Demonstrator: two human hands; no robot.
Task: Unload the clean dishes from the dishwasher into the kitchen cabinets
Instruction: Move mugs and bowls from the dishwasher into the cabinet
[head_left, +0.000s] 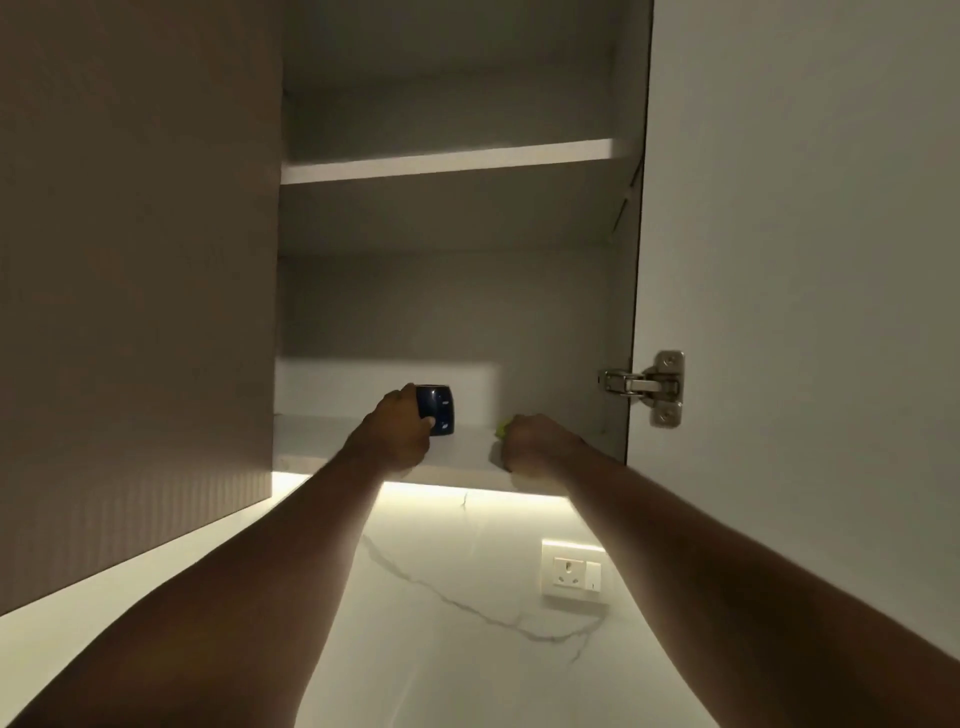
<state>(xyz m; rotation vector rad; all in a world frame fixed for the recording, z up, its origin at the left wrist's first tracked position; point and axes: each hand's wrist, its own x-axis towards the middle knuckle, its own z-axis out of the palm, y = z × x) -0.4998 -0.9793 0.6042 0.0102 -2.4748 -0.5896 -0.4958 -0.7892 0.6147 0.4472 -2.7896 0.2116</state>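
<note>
On the lowest cabinet shelf (462, 457), left hand (400, 426) grips a dark blue cup (439, 410) — right hand (535, 441) curls around something yellow-green (502, 428).

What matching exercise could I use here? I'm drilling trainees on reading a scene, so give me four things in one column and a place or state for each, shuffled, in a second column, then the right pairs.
Things:
1. dark blue cup
2. yellow-green item
3. metal hinge
4. wall socket

Places or states:
A. on the marble wall below the cabinet
B. gripped by the left hand on the bottom shelf
C. fixed to the open door on the right
D. mostly hidden inside the right hand

Pairs: 1-B, 2-D, 3-C, 4-A
</note>
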